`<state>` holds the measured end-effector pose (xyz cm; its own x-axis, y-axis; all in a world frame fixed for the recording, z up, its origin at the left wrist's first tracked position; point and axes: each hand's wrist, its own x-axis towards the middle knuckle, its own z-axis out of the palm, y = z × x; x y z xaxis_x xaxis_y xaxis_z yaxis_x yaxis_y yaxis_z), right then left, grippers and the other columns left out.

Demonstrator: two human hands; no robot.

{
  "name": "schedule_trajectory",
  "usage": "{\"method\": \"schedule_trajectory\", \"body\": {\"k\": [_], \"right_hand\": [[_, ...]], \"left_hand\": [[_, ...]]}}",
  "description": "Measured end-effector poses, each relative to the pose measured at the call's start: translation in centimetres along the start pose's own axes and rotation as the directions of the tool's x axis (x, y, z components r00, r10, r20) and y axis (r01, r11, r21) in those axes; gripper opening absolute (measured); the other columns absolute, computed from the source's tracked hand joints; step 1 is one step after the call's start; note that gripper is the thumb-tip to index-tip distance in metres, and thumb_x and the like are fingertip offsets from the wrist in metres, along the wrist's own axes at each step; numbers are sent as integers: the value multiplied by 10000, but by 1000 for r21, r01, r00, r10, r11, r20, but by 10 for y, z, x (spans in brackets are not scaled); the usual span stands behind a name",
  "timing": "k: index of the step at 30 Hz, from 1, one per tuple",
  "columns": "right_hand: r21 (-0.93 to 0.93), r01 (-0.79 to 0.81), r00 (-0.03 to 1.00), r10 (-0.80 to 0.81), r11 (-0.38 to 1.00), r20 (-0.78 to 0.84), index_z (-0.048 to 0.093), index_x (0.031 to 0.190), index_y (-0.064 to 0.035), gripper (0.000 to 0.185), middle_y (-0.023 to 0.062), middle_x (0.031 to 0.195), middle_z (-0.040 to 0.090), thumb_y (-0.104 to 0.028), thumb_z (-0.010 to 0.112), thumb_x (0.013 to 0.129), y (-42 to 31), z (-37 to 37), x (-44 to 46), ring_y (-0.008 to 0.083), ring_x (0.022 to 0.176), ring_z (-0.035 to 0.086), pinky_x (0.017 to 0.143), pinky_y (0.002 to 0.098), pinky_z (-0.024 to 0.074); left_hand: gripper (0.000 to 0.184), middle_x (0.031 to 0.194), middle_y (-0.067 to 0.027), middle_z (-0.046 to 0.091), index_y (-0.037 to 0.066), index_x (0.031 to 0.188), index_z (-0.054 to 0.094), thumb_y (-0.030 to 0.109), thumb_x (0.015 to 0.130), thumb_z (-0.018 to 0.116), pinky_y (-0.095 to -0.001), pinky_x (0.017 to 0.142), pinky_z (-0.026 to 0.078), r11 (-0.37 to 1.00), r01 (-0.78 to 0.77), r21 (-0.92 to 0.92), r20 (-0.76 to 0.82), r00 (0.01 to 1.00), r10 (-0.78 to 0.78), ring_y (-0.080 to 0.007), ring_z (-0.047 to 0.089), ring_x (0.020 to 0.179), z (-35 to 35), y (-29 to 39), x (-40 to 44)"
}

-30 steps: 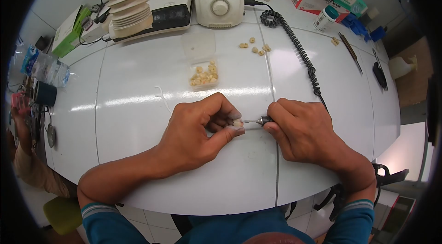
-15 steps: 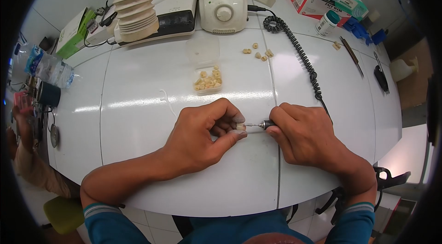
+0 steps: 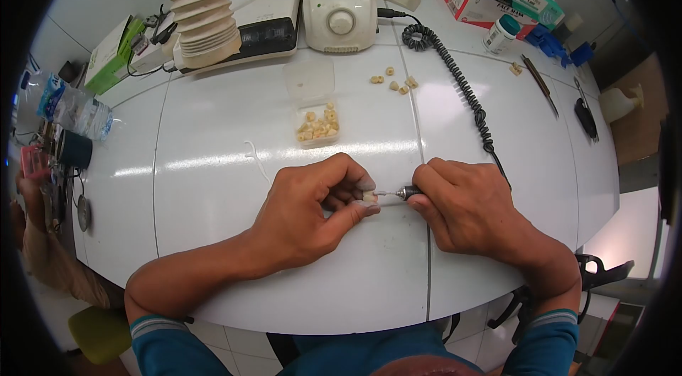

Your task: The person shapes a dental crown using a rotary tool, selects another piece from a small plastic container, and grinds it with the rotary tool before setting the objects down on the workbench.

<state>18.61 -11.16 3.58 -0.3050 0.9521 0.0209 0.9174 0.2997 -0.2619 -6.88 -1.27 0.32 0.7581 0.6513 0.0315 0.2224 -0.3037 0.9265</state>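
Note:
Pinched between the thumb and fingers of my left hand [image 3: 312, 202] is a small cream dental crown [image 3: 369, 196], largely covered by the fingertips. My right hand [image 3: 465, 205] is wrapped round a black rotary handpiece [image 3: 410, 192]. Its thin metal bur [image 3: 387, 193] points left and reaches the crown; whether it touches is too small to tell. Pale dust coats the left fingertips. Beyond the hands, an open clear plastic box [image 3: 317, 142] holds several more crowns [image 3: 323, 124]. A white floss pick [image 3: 256, 159] lies beyond my left wrist.
A coiled black cord [image 3: 465, 85] runs to the white control unit [image 3: 341, 10]. Loose crowns [image 3: 394, 85] lie at the back. A ribbed suction hose [image 3: 206, 7] stands back left. A brown-handled tool [image 3: 540, 85] and mask boxes [image 3: 490, 0] are at right. Another person's sleeve [image 3: 53, 262] shows at left.
The view has shifted slightly, so the things at the back sit a little further left. Both hands keep nearly the same pose, with the bur still at the crown.

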Motion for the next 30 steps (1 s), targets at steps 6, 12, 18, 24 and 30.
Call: {"method": "schedule_trajectory", "body": {"k": [6, 12, 18, 24, 30], "right_hand": [[-3, 0, 1000, 0, 1000, 7, 640, 971, -70, 305, 90, 787, 647, -333, 687, 1117, 0, 0, 0, 301, 645, 697, 550, 444, 519], [3, -2, 1000, 2, 1000, 15, 640, 973, -69, 311, 91, 785, 645, -336, 675, 1127, 1, -1, 0, 297, 641, 693, 546, 443, 511], [3, 5, 1000, -5, 1000, -31, 639, 985, -65, 286, 94, 796, 646, -314, 689, 1117, 1, 1, 0, 300, 647, 694, 547, 440, 512], [17, 3, 997, -2, 1000, -81, 631, 992, -63, 265, 94, 803, 645, -291, 697, 1110, 2, 6, -1, 302, 652, 697, 544, 436, 510], [9, -6, 999, 6, 1000, -47, 632, 996, -60, 271, 96, 809, 650, -297, 698, 1110, 2, 3, -1, 304, 659, 699, 543, 438, 507]], "left_hand": [[197, 992, -97, 817, -31, 1126, 724, 20, 984, 851, -285, 815, 625, 1000, 2, 1, -1, 1000, -2, -134, 769, 909, 0, 0, 0], [204, 997, -98, 816, -30, 1136, 721, 17, 985, 849, -286, 821, 625, 1000, 2, 1, 6, 1000, -2, -136, 771, 909, 1, 0, 0], [209, 988, -95, 807, -19, 1130, 722, 29, 979, 858, -287, 816, 623, 1000, -3, 21, -3, 1000, 3, -137, 766, 895, 0, 2, 1], [213, 977, -91, 800, -16, 1119, 724, 43, 972, 867, -287, 808, 619, 1000, -15, 26, -7, 1000, 15, -135, 760, 887, 0, 0, 1], [207, 958, -79, 788, -18, 1121, 724, 35, 974, 860, -284, 798, 613, 1000, -16, 16, -12, 1000, 17, -122, 747, 875, 1, 1, 1]]}}
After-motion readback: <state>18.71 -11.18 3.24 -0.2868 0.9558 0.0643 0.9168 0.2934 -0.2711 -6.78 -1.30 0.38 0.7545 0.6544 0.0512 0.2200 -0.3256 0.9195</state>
